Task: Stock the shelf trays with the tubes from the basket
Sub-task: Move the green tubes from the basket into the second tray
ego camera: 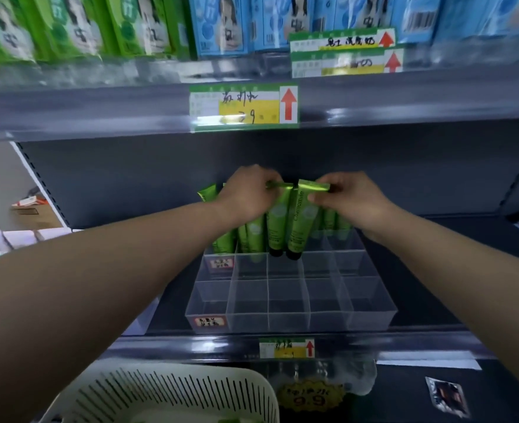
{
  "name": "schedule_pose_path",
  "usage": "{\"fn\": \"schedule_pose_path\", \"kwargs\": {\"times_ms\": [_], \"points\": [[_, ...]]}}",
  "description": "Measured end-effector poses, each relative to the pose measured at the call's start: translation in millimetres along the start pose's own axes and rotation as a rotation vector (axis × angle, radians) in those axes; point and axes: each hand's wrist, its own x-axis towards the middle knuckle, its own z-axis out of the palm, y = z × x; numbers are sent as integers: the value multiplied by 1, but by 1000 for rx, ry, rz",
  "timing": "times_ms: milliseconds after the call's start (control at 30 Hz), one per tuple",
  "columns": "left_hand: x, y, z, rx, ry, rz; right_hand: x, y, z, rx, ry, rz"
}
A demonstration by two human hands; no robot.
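Two green tubes with black caps hang cap-down over the clear divided tray [371, 312] on the dark shelf. My left hand [249, 193] pinches the flat top end of the left tube [278, 227]. My right hand [346, 196] pinches the top end of the right tube [301, 224]. Both caps sit at the rim of the tray's back-row compartments. Several more green tubes [252, 236] stand in the back row, partly hidden behind my hands. The white slotted basket [172, 392] is at the bottom left, below the shelf.
The tray's middle and front rows hold nothing. The upper shelf carries green and blue boxes [221, 22] and price tags [244, 106]. The shelf edge [404, 343] runs between basket and tray, with a small tag. A yellow 9.9 label [311, 396] lies lower right.
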Motion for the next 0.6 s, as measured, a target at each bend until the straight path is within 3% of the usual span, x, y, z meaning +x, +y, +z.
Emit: {"fn": "schedule_pose_path", "kwargs": {"times_ms": [167, 600], "points": [[19, -14, 17, -22, 48, -1, 23, 12, 5, -35, 52, -13], [33, -42, 58, -24, -20, -34, 44, 44, 35, -169, -32, 22]]}}
